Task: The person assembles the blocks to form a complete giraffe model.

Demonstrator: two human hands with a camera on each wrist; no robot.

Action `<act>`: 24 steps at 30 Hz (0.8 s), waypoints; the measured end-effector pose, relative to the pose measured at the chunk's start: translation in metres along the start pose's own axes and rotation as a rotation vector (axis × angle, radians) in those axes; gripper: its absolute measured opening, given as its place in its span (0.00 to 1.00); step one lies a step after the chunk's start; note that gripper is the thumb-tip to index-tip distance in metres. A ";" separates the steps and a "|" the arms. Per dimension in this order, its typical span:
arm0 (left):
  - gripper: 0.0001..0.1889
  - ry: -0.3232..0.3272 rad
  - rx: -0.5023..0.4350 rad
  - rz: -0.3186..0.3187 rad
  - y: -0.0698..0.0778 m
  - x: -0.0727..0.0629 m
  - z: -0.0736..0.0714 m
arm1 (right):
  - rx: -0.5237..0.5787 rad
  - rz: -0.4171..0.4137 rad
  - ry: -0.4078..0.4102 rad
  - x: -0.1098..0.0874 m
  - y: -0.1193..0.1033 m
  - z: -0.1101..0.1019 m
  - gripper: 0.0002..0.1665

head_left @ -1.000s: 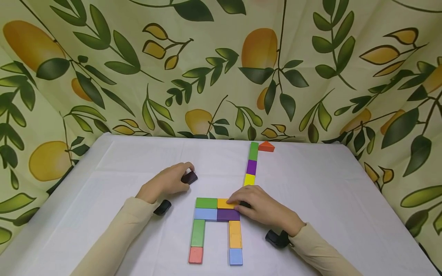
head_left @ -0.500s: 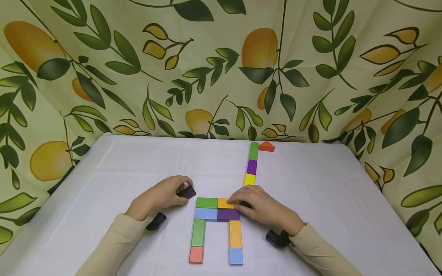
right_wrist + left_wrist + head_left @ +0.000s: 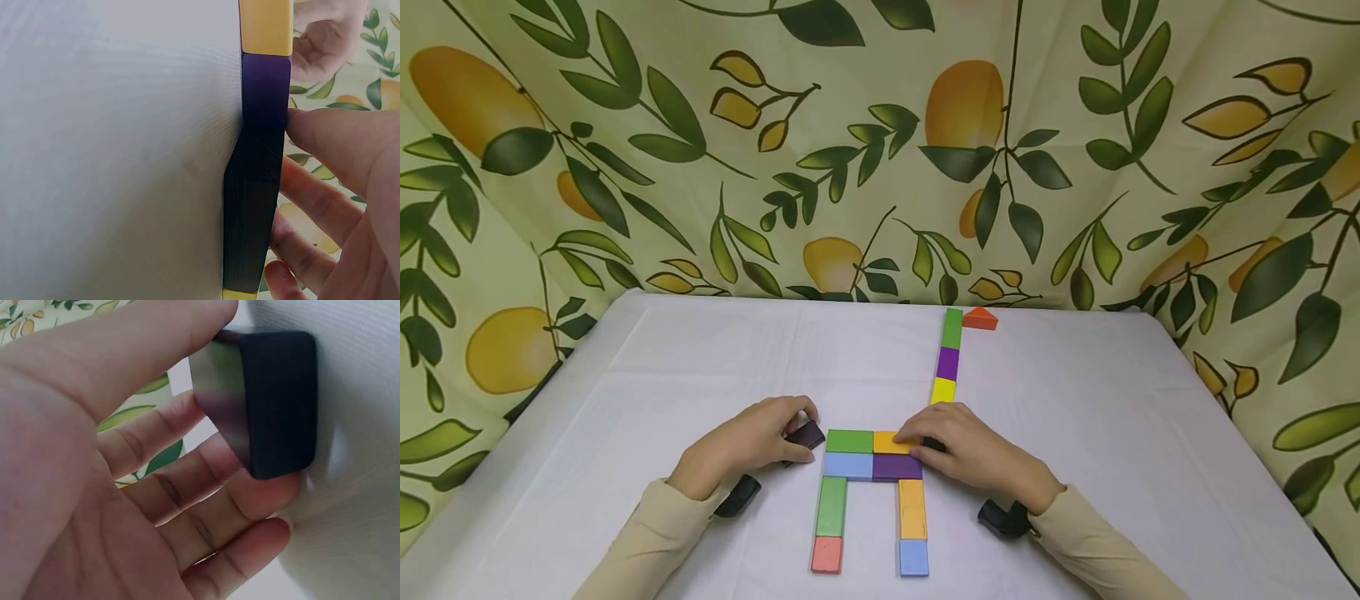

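My left hand [image 3: 745, 442] pinches a dark purple block [image 3: 805, 435] between thumb and fingers, just left of a flat figure of coloured blocks on the white cloth. In the left wrist view this dark block [image 3: 281, 406] shows an angled side. My right hand [image 3: 973, 450] rests at the figure's upper right corner. Its fingertips touch the orange block [image 3: 886, 442] and the purple block [image 3: 897, 467]. A dark block [image 3: 253, 219] lies under that hand, mostly hidden in the head view. Beside the held block lie a green block [image 3: 850, 441] and a light blue block [image 3: 848, 466].
Two legs of blocks run towards me, ending in a pink block [image 3: 827, 554] and a light blue square [image 3: 913, 557]. A column of yellow [image 3: 943, 390], purple and green blocks extends away, with an orange-red triangle [image 3: 981, 318] at its tip. Patterned fabric [image 3: 880, 150] hangs behind.
My left hand has come nearer to me with the dark purple block, down to the figure's upper left corner. My right hand and the laid blocks have stayed in place.
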State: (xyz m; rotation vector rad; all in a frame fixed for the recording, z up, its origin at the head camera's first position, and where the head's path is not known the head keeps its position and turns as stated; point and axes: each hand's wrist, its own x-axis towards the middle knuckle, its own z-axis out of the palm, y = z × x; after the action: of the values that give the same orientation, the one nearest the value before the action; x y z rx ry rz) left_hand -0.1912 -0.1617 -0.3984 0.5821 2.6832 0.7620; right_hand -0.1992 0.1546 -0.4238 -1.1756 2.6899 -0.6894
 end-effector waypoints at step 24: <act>0.16 -0.016 0.059 -0.002 0.010 -0.005 -0.001 | 0.000 0.005 -0.001 0.000 0.000 0.000 0.14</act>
State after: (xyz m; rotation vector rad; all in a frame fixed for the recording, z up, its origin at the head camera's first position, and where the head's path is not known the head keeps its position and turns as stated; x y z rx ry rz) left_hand -0.1843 -0.1569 -0.3911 0.5969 2.6994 0.6762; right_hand -0.1989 0.1544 -0.4237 -1.1688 2.6907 -0.6874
